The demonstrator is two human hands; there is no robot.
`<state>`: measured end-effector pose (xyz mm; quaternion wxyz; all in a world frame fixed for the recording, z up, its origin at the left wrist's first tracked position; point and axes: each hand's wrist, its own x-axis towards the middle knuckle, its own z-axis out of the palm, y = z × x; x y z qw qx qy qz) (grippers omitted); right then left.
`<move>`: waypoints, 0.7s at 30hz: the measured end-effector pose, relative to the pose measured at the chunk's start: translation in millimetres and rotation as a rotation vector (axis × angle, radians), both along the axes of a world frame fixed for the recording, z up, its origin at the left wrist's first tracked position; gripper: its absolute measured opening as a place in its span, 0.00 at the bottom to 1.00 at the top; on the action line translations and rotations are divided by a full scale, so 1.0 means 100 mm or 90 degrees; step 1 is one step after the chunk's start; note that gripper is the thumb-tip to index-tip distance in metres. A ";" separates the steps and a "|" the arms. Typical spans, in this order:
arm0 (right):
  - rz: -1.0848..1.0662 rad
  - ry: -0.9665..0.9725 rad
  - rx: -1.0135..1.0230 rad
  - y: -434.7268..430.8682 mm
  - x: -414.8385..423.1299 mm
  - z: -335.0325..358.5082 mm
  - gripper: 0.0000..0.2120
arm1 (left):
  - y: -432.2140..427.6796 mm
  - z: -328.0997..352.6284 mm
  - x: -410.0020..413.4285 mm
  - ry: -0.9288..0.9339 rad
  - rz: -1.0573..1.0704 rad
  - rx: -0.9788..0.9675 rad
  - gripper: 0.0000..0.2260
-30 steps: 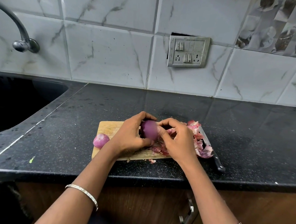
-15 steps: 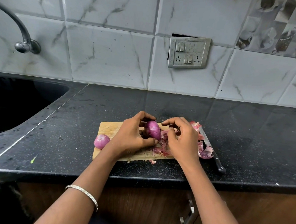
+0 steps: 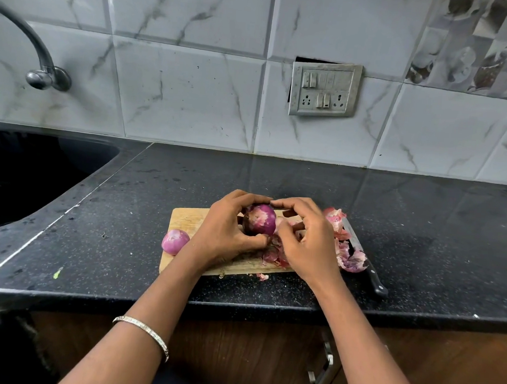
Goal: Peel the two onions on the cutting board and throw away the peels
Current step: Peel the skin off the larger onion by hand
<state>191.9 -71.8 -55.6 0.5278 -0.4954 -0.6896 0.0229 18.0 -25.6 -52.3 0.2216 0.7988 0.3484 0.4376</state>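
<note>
My left hand (image 3: pixel 226 231) grips a purple onion (image 3: pixel 261 219) just above the wooden cutting board (image 3: pixel 185 217). Thumb and forefinger of my right hand (image 3: pixel 305 239) touch the onion's top and right side, pinching at its skin. A second onion (image 3: pixel 175 241), pale pink and smooth, lies on the board's left edge. Loose pink peels (image 3: pixel 346 254) are heaped on the right part of the board, some under my right hand.
A black-handled knife (image 3: pixel 366 267) lies on the dark counter right of the board, partly under peels. A black sink (image 3: pixel 24 178) with a tap (image 3: pixel 43 72) is at the left. A small peel scrap (image 3: pixel 262 277) lies before the board.
My left hand has turned the onion, and my right hand's fingers have come back onto its top. The other onion, peels and knife have stayed put.
</note>
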 end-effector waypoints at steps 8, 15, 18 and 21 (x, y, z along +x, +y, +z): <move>0.035 0.129 -0.052 0.04 0.05 -0.02 0.02 | 0.01 -0.02 0.01 -0.007 -0.029 -0.035 0.27; -0.043 0.106 -0.056 0.05 0.04 -0.04 0.08 | 0.00 -0.01 0.01 -0.084 -0.071 -0.115 0.25; -0.043 0.099 -0.051 0.04 0.04 -0.04 0.11 | 0.00 -0.01 0.01 -0.084 -0.067 -0.134 0.24; -0.001 0.090 -0.077 0.04 0.02 -0.03 0.07 | 0.03 -0.02 -0.01 -0.091 -0.070 -0.167 0.24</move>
